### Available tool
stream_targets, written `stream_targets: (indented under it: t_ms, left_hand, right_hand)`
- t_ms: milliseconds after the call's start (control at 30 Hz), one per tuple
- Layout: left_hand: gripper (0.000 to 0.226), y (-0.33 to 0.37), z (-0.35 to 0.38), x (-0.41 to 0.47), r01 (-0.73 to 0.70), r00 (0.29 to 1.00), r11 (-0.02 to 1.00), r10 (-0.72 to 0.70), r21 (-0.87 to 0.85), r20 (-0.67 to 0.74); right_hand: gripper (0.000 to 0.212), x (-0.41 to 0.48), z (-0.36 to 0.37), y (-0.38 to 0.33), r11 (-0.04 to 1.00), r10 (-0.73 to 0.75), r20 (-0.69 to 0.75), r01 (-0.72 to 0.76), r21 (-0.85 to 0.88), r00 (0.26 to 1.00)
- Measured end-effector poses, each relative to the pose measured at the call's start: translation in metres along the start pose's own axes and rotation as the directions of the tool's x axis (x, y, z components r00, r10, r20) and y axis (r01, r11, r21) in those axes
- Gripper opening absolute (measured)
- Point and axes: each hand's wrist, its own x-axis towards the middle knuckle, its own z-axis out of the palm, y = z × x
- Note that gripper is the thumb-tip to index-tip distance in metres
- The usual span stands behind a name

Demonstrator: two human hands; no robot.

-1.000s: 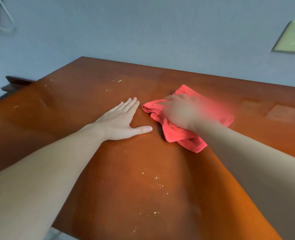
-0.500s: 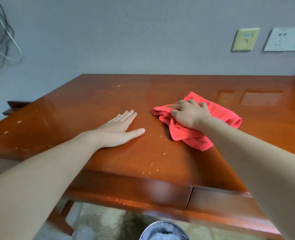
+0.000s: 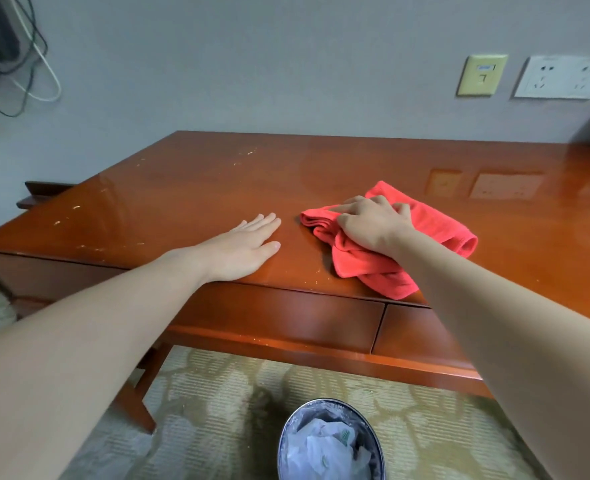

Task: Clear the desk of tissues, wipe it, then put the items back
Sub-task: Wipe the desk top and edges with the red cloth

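Wiping the desk (image 3: 321,168), your right hand (image 3: 373,226) grips the red cloth (image 3: 435,230) at the near edge; your left hand (image 3: 245,247) lies flat and open. Tissues (image 3: 324,448) are in the bin (image 3: 286,431). Specks (image 3: 75,207) on the left need wiping, and no items are back.

I read this as a furnished room, hotel or home, not a workshop. Evidence: polished wooden desk (image 3: 321,174) with drawers (image 3: 279,313), patterned carpet (image 3: 217,382), grey wall (image 3: 252,64) carrying a socket plate (image 3: 563,77) and a yellow data plate (image 3: 482,75), lined bin (image 3: 328,402) on the floor, loose cables (image 3: 26,64) top left.
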Motion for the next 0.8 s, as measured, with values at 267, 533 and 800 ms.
stream_targets:
  t_ms: [267, 533, 800]
  left_hand:
    - [0.054, -0.007, 0.005, -0.021, -0.052, 0.998, 0.998, 0.051, -0.032, -0.033]
    - [0.054, -0.013, 0.012, -0.052, -0.102, 0.995, 0.994, 0.102, -0.029, -0.004]
    - [0.054, -0.009, 0.018, -0.063, -0.118, 0.991, 0.993, 0.116, -0.023, -0.064]
  right_hand:
    - [0.045, -0.036, 0.004, -0.025, 0.995, -0.097, 0.022, 0.097, 0.027, 0.995]
    - [0.047, -0.080, 0.010, -0.036, 0.990, -0.132, 0.024, 0.131, 0.052, 0.991]
    - [0.056, -0.105, 0.011, -0.036, 0.975, -0.204, 0.031, 0.200, 0.095, 0.979]
